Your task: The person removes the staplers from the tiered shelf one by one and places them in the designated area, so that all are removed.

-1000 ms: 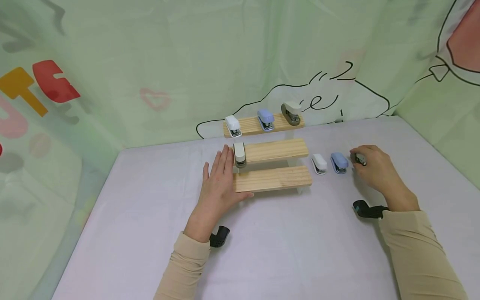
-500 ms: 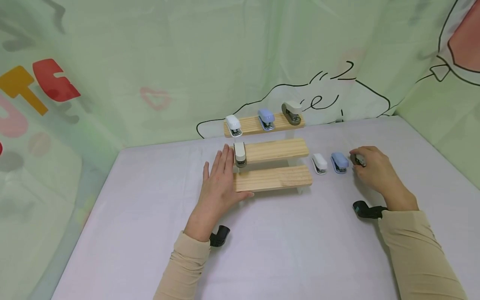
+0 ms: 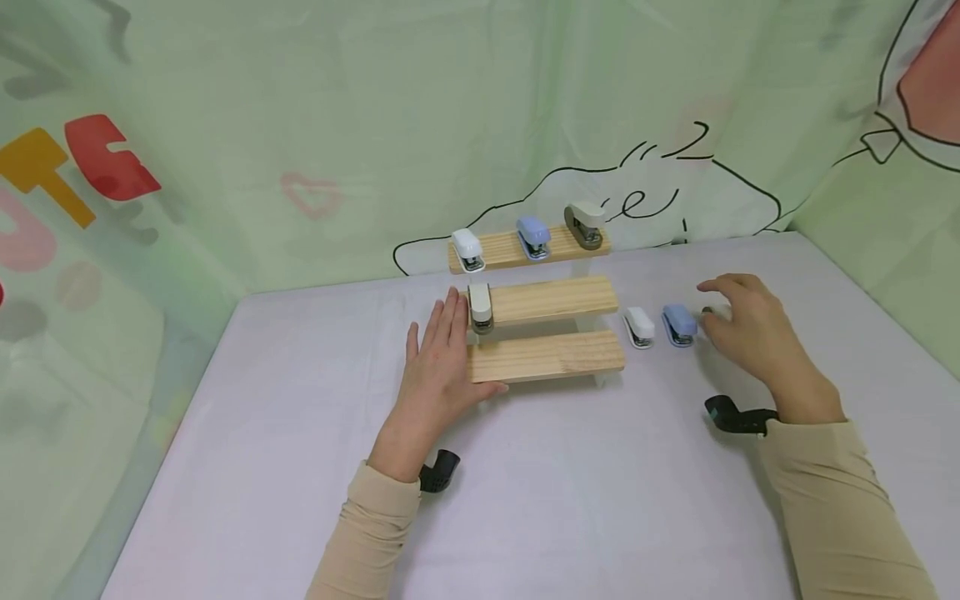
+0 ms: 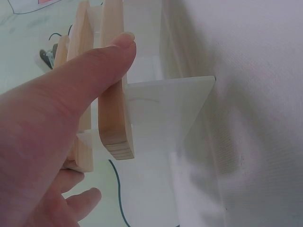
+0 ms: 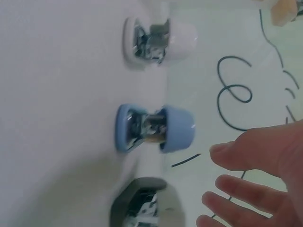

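Note:
My left hand [image 3: 437, 367] lies with straight fingers along the left end of a three-tier wooden rack [image 3: 551, 356]. Its thumb [image 4: 102, 66] rests against the front edge of the lowest plank in the left wrist view. At the right, my right hand [image 3: 757, 333] hovers with thumb and fingers apart, holding nothing. Just beneath it stands a grey stapler [image 5: 171, 208], mostly hidden by the hand in the head view. Left of that one, a blue stapler [image 3: 679, 325] and a white stapler [image 3: 639, 327] stand in a row on the table.
On the top plank stand a white stapler [image 3: 468, 251], a blue stapler [image 3: 533, 238] and a grey-and-white stapler [image 3: 584, 225]. Another grey-and-white stapler [image 3: 480, 308] sits at the middle plank's left end. A printed green cloth [image 3: 360, 125] hangs behind the table.
My right hand has let go of the grey stapler and risen slightly, its fingers spreading apart. My left hand stays at the rack.

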Demonstrator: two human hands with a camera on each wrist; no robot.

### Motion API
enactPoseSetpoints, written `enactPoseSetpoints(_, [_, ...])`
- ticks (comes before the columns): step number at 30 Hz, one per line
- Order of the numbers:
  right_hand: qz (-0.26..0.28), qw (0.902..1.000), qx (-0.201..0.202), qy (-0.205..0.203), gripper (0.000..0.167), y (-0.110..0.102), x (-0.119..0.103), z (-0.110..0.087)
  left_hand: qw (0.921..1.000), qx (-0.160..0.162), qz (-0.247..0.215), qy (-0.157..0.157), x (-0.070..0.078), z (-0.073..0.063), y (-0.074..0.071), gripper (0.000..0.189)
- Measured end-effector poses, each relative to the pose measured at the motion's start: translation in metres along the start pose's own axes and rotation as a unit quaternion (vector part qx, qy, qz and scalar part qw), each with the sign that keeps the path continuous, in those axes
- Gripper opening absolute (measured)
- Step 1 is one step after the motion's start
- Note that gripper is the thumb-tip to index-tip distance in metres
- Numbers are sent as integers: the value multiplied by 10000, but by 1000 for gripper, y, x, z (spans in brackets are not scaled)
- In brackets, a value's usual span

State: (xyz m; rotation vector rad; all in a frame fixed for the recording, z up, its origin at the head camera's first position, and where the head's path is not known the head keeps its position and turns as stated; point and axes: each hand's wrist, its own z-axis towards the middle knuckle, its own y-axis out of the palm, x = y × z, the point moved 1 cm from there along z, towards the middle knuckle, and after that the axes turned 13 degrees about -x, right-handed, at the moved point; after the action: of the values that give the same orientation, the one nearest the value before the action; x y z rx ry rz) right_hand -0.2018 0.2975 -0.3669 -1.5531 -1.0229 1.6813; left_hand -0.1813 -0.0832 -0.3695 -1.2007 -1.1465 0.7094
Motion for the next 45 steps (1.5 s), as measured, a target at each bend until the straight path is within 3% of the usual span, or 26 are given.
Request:
enactPoseSetpoints(13, [-67,9977,279,-615,35,-3,-50,-7,10000,-40,-31,-9,0,0,-1,130])
enactPoseSetpoints(21, [-205,9926,468,-1098,34,2,-66,-8,9999,-126,23,10,1,1,-1,130])
enactPoseSetpoints(45, [-281,9816,506,-1817,34,12,-109,-9,10000,-37,54,-20,0,1,-2,130])
